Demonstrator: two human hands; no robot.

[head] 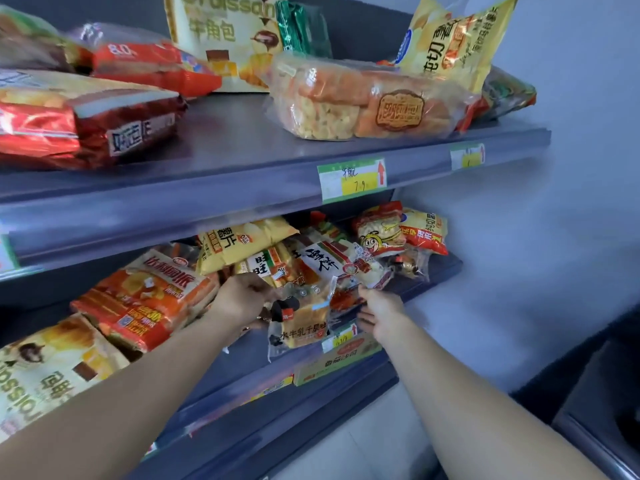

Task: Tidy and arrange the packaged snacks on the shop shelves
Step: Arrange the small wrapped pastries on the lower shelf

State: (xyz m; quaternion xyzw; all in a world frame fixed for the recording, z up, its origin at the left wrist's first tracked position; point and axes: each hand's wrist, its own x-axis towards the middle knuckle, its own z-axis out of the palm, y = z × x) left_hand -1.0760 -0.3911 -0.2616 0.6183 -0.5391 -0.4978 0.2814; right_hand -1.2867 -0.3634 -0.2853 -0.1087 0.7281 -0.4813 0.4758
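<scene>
A clear bag of toast bread [303, 320] with black print hangs over the front edge of the middle shelf [433, 271]. My left hand [244, 299] grips its upper left corner. At the bag's right edge, my right hand [379, 311] pinches the wrapper. Behind the bag lies a heap of snack packs: a yellow crisp bag [239, 242], white rice-cracker packs [332, 259] and a red noodle-snack pack [381, 230]. An orange pie pack [145, 299] lies to the left of my left hand.
The upper shelf [242, 161] carries a croissant bag [225, 39], a clear bread pack [363, 102], a yellow crisp bag [453, 43] and red packs [86, 123] at the left. Price tags [351, 180] line the shelf edges. A lower shelf holds a box [337, 362]. A wall stands at the right.
</scene>
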